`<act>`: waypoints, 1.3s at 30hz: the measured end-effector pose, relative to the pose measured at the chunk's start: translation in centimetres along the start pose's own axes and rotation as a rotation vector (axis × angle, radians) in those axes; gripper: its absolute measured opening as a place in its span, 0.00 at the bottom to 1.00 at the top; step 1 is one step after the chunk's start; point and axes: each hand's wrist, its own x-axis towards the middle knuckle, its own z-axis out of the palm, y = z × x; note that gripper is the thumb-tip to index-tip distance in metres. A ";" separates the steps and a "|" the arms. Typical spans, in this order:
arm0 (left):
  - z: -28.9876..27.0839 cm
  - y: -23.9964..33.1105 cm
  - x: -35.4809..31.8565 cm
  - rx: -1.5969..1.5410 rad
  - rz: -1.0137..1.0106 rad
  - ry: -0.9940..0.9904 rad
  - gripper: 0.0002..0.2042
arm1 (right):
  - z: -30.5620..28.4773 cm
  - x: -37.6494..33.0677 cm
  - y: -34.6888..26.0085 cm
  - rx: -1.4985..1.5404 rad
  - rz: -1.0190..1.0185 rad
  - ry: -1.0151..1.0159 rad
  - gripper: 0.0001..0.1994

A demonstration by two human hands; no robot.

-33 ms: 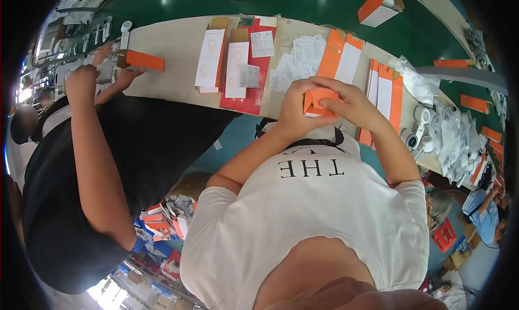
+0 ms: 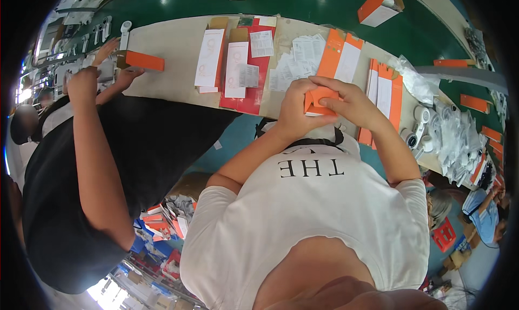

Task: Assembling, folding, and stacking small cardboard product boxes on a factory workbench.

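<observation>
Between my two hands, close to my body at the table's near edge, is an orange and white cardboard box, its orange end turned up. My left hand wraps round its left side. My right hand grips the right side, with the thumb pressed on the orange end flaps and the fingers over the far edge. Most of the box's length is hidden. Just beyond my hands lie flat orange and white cartons, and more folded cartons are to the right of them.
White printed slips lie on the table. Left of them, two white boxes stand by a red sheet. White handheld devices and clear plastic bags crowd the right end. A co-worker's hand at left holds an orange box.
My hands and the box stay almost in place; the box's orange end has shifted very slightly under my right thumb. At left, a co-worker's raised hand has moved a little away from the orange box.
</observation>
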 end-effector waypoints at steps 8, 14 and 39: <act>-0.8 1.2 0.5 0.080 0.051 -0.029 0.34 | -1.4 1.2 0.1 -0.131 0.037 -0.179 0.22; -3.7 0.5 0.5 0.100 0.077 0.233 0.30 | -4.3 10.3 12.8 -0.410 -0.024 0.240 0.20; -4.9 -7.5 1.1 -1.369 -1.039 0.823 0.22 | -3.8 6.1 11.1 -1.002 -0.613 0.673 0.06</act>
